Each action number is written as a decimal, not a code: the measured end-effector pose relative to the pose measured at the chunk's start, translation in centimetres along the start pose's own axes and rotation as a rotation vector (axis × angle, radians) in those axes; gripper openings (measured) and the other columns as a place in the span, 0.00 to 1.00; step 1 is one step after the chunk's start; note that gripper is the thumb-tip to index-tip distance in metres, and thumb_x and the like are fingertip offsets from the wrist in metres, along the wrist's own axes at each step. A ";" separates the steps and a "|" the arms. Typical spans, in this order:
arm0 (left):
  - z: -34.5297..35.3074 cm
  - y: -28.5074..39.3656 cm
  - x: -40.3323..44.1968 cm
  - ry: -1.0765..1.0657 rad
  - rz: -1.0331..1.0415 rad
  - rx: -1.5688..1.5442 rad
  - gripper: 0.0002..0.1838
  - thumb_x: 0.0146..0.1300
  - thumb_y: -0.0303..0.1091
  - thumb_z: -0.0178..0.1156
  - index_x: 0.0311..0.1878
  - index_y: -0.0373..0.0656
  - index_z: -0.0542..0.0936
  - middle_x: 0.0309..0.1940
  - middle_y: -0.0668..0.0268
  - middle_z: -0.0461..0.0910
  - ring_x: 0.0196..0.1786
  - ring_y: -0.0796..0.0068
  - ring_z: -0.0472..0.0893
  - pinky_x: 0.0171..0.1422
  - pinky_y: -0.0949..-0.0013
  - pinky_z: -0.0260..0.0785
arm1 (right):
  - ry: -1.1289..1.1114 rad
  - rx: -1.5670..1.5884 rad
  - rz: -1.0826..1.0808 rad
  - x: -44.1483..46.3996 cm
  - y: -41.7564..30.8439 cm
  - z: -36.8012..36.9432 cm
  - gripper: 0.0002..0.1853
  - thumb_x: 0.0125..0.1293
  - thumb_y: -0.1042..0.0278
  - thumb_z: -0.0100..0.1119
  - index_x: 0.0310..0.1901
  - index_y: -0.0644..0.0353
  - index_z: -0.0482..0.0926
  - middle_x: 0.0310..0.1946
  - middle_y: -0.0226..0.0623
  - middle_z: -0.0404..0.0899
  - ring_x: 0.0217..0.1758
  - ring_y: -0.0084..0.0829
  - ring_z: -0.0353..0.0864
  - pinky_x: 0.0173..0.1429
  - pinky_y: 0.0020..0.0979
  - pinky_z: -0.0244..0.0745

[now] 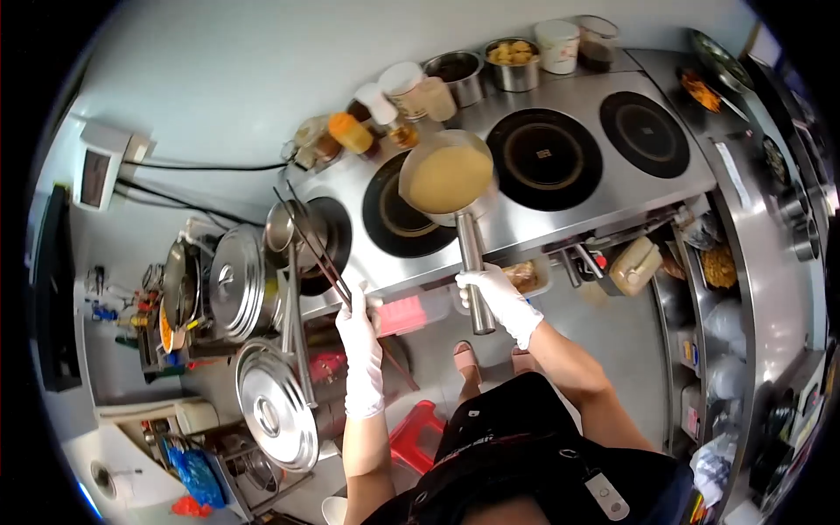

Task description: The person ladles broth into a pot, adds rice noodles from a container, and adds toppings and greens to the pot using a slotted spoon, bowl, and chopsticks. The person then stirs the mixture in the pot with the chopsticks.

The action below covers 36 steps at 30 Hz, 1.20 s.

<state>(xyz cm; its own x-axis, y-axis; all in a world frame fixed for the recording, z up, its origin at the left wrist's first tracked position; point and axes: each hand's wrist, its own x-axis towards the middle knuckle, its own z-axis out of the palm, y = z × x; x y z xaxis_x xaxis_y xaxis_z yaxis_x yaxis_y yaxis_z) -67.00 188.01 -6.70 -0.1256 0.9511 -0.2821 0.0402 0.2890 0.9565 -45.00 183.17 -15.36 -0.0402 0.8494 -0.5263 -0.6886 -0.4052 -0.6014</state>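
My right hand [497,295], in a white glove, is wrapped round the long metal handle of a saucepan [404,179]. Yellowish liquid [451,178] fills much of the pan, which is over the cooktop between two burners; whether it touches the surface I cannot tell. My left hand [357,324], also gloved, is closed on a pair of long dark chopsticks [320,254]. Their tips point up and left, over a small steel pot [282,226] on the leftmost burner.
Sauce bottles [350,133], tubs and steel pots line the wall behind the cooktop [542,223]. Large lidded pots [267,416] stand at left, with a red stool [418,430] below. Shelves [678,350] run down the right side. A pink-filled container [402,313] is under the front edge.
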 end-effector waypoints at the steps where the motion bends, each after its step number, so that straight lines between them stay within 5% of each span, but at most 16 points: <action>1: 0.5 -0.7 -0.6 -0.043 -0.033 0.015 0.19 0.72 0.44 0.54 0.52 0.36 0.77 0.23 0.71 0.76 0.13 0.87 0.60 0.16 0.79 0.45 | 0.016 -0.017 0.008 -0.9 -0.9 -0.8 0.07 0.62 0.71 0.60 0.36 0.64 0.74 0.26 0.34 0.75 0.24 0.25 0.76 0.28 0.28 0.74; 16: 1.5 -8.4 -5.0 -0.197 -0.210 0.132 0.13 0.73 0.38 0.53 0.48 0.39 0.81 0.22 0.71 0.78 0.13 0.88 0.59 0.16 0.79 0.45 | 0.090 0.129 -0.142 -3.3 -7.9 -11.8 0.06 0.62 0.69 0.60 0.35 0.62 0.76 0.26 0.31 0.75 0.26 0.25 0.76 0.32 0.27 0.76; 29: 3.0 -10.1 -6.4 -0.239 -0.263 0.189 0.13 0.72 0.38 0.53 0.48 0.40 0.80 0.21 0.72 0.77 0.13 0.88 0.60 0.17 0.80 0.47 | 0.058 0.170 -0.198 -2.1 -7.9 -12.1 0.10 0.65 0.68 0.60 0.41 0.64 0.75 0.28 0.33 0.77 0.28 0.26 0.78 0.34 0.28 0.77; 36: 3.2 -10.0 -6.9 -0.266 -0.263 0.227 0.13 0.73 0.37 0.52 0.49 0.40 0.80 0.22 0.72 0.77 0.14 0.88 0.59 0.17 0.79 0.46 | 0.071 0.254 -0.158 -1.1 -3.6 -14.0 0.25 0.68 0.46 0.58 0.50 0.65 0.77 0.35 0.41 0.82 0.37 0.33 0.84 0.44 0.34 0.81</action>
<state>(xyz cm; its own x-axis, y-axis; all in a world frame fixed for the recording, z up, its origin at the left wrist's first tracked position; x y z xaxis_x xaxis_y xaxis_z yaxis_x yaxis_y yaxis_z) -63.31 178.88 -14.54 0.0982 0.8281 -0.5519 0.2613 0.5137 0.8172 -32.33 178.93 -21.06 0.1260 0.8659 -0.4841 -0.8418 -0.1648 -0.5139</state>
